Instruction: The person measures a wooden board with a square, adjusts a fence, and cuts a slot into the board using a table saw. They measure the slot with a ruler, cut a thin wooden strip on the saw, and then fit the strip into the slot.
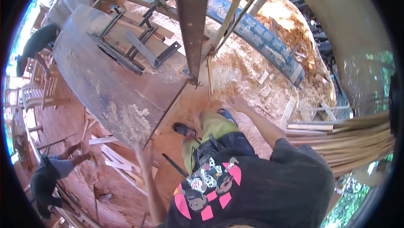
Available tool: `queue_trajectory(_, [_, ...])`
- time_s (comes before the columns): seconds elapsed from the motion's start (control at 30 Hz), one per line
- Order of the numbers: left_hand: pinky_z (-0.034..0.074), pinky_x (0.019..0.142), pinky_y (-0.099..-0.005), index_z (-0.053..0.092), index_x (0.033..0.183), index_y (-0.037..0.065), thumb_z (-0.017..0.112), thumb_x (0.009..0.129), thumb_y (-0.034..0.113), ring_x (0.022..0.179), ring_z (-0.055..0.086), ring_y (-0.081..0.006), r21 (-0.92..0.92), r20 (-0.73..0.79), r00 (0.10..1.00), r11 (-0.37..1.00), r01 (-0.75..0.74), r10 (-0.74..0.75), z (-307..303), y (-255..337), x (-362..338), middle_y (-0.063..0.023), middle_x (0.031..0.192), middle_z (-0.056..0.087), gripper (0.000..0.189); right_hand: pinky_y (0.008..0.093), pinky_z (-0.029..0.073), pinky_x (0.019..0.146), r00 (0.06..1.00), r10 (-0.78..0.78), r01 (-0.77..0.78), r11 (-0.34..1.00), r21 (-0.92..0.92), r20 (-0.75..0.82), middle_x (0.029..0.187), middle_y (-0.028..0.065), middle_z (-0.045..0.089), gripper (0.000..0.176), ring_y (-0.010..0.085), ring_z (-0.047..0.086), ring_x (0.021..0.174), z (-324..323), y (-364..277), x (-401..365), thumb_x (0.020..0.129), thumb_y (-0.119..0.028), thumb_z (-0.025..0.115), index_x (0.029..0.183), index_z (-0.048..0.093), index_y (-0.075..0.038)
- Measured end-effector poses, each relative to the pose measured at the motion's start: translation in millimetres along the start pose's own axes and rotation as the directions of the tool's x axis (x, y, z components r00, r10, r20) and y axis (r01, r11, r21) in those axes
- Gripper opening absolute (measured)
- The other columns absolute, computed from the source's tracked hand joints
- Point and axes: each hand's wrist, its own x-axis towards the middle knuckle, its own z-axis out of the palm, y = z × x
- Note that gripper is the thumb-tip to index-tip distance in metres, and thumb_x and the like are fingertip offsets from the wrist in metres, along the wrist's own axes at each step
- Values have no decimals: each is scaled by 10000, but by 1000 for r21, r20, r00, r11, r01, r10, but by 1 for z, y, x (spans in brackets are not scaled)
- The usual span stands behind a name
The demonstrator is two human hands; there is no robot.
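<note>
My left hand [144,154] is beside the near corner of a large worn table [122,80]. It is smeared by motion, and its fingers do not show clearly. A heap of wood shavings [132,120] lies on the tabletop just above it. On my other side, my right hand [238,104] hangs low over the sawdust-covered floor, past my knee. Its fingers look loosely apart, with nothing visible in them. Farther up the table, metal bar clamps [141,43] lie around wooden pieces, with an angled metal bracket [168,54] near them.
A steel post [191,22] stands at the table's far edge. Wooden strips [353,141] are stacked at right, and offcuts [115,156] lie at lower left. A long blue-grey board [261,38] rests behind. Two people [44,181] and a slatted chair [40,93] are at left.
</note>
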Motion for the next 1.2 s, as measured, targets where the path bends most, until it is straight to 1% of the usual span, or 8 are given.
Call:
queue_trajectory(0.2, [290,1173,-576,410,1540,175,870,708,210,1440,357,-405,516,111,965,816,-260,237,65,111,102,-162,1557,406,952,514,468,1071,987,145,-129,973,-191,69,1374,283,599,531,466,560,1269,-14,165,157,968,-222,576,1482,505,-105])
queue_trajectory(0.3, [228,1209,-561,351,1573,189,903,633,369,1470,323,-412,675,-10,1000,738,-14,28,131,91,127,-147,1606,364,1105,520,423,1117,986,-90,79,994,-80,-141,1487,300,493,609,463,499,1338,-12,193,244,989,-222,566,1569,399,-136])
queue_trajectory(0.37, [233,1206,-545,400,1544,184,918,603,395,1465,333,-414,617,-94,981,783,-77,171,142,75,124,-151,1599,377,1095,504,394,1145,972,-188,203,975,91,-143,1502,289,463,623,454,451,1379,-7,196,291,1018,-221,566,1604,357,-201])
queue_trajectory(0.77, [254,1197,-540,384,1565,149,907,614,259,1471,320,-423,604,-90,952,776,-182,293,157,67,128,-181,1601,368,1091,470,497,905,875,-447,479,855,198,-188,1022,146,700,281,350,640,1016,-11,189,338,1039,-310,592,1129,761,-105])
queue_trajectory(0.83, [287,1180,-548,364,1569,97,909,632,274,1450,336,-434,628,-91,948,756,-183,304,155,50,128,-210,1566,389,1099,470,508,904,987,-147,161,941,298,-69,1016,140,725,331,359,661,981,-22,173,341,1026,-367,580,1139,753,-108])
queue_trajectory(0.97, [315,1172,-541,355,1562,46,910,660,284,1423,359,-440,630,-85,945,752,-195,316,157,50,128,-233,1508,423,1086,470,529,841,987,75,-37,968,247,-145,1025,183,750,413,364,703,940,18,178,386,1014,-453,549,1061,773,-108])
queue_trajectory(1.13, [289,1188,-516,374,1557,62,871,749,261,1435,361,-422,610,-129,941,773,-174,314,172,53,111,-210,1516,430,970,438,520,917,992,42,15,901,434,-120,1088,174,739,386,330,701,1005,-10,163,337,1016,-388,567,1128,747,-66])
queue_trajectory(1.2, [279,1184,-530,376,1550,54,824,829,311,1440,368,-406,697,-451,863,694,182,227,200,41,76,-197,1525,431,887,429,518,916,980,-67,139,906,399,-190,1097,159,730,325,323,696,1006,-40,156,314,1019,-323,573,1111,753,-69])
